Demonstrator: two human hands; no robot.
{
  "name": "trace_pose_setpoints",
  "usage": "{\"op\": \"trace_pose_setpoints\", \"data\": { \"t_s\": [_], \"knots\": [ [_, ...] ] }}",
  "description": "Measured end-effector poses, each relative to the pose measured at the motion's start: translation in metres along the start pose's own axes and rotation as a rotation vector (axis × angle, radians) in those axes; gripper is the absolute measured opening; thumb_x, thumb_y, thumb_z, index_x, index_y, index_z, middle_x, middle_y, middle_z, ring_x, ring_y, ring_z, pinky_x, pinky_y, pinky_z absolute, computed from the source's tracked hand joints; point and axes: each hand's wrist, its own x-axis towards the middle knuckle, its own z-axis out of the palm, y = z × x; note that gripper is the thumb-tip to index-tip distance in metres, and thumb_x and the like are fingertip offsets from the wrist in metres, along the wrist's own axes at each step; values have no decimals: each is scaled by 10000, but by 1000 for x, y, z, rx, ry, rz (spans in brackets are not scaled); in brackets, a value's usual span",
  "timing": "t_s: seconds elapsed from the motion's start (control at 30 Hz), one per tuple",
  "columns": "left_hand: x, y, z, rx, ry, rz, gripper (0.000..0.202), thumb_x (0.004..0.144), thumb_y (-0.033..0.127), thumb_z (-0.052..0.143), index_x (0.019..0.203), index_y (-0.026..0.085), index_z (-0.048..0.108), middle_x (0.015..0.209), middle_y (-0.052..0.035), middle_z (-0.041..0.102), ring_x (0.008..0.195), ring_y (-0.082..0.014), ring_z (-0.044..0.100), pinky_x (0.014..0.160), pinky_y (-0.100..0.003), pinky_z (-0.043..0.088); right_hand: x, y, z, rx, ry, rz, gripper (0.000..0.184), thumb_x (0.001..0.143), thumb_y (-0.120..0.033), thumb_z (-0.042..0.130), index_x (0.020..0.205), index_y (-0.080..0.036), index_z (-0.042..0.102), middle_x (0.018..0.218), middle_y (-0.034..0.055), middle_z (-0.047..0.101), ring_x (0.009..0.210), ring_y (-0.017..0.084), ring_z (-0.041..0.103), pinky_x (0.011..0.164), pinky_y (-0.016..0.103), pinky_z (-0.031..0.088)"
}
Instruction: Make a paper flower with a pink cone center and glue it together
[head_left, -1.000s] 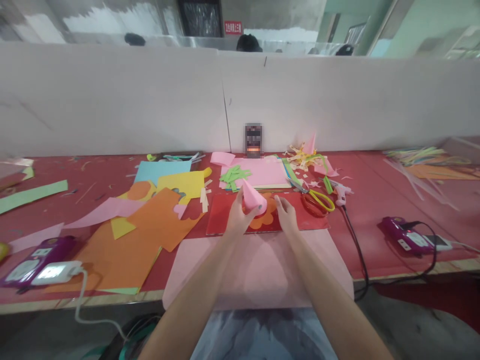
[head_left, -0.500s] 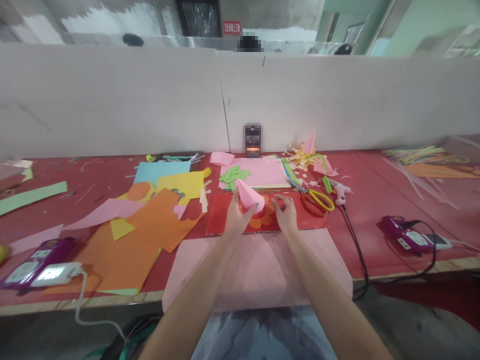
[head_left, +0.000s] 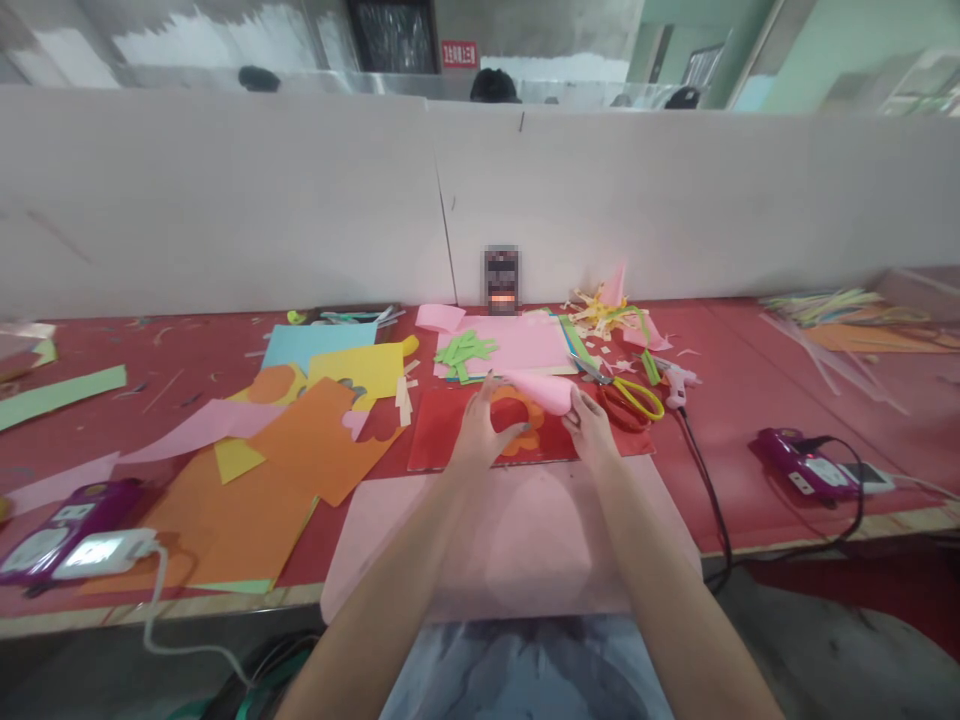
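Observation:
A pink paper cone (head_left: 550,391) is held by its wide end in my right hand (head_left: 592,425), its tip pointing left. My left hand (head_left: 480,425) is beside it with thumb and fingers apart, holding nothing. Below both hands lies a red sheet (head_left: 435,430), and on it an orange paper flower (head_left: 531,440), partly hidden by the left hand and the cone. Scissors with yellow and red handles (head_left: 637,397) rest at the right end of the red sheet.
Green paper pieces (head_left: 466,350) lie on pink paper (head_left: 529,340) behind the red sheet. A glue gun (head_left: 679,385) with a black cord is on the right. Orange sheets (head_left: 247,510) and yellow paper (head_left: 360,368) spread leftward. Purple power boxes (head_left: 802,465) sit at the right and left.
The pink cone has passed from my left hand to my right and turned onto its side. My left hand has opened, and my right has closed on the cone's wide end.

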Motion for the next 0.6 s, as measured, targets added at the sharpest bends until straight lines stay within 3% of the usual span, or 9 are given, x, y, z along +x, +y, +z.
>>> {"op": "trace_pose_setpoints", "data": {
  "t_s": [0.17, 0.27, 0.43, 0.6],
  "knots": [
    [0, -14, -5, 345, 175, -214, 563, 761, 359, 518, 1261, 158, 357, 1299, -158, 422, 1238, -278, 335, 1040, -498, 181, 3, -4, -3, 257, -1, 56, 267, 630, -321, 710, 608, -174, 489, 533, -94, 306, 391, 9, 221, 300, 124, 217],
    [0, -21, -8, 403, 144, -327, 506, 721, 376, 556, 1168, 161, 453, 1289, -167, 425, 1248, -305, 315, 1036, -541, 137, 3, -3, -3, 280, -5, 77, 234, 656, -307, 694, 625, -172, 506, 539, -92, 311, 393, 7, 219, 293, 113, 227],
    [0, -24, -10, 341, 139, -315, 250, 703, 326, 578, 933, 230, 558, 1219, -104, 487, 1184, -268, 403, 1035, -542, 125, 4, -1, -4, 291, -27, 77, 204, 676, -250, 677, 615, -170, 500, 536, -94, 300, 388, 3, 228, 304, 101, 243],
    [1, -26, -10, 315, 152, -300, 91, 680, 293, 608, 716, 217, 573, 1162, -71, 526, 1129, -254, 453, 1029, -545, 125, 4, -1, -4, 305, -30, 86, 195, 670, -258, 682, 625, -162, 518, 548, -93, 316, 390, 1, 226, 307, 104, 249]
  ]
}}
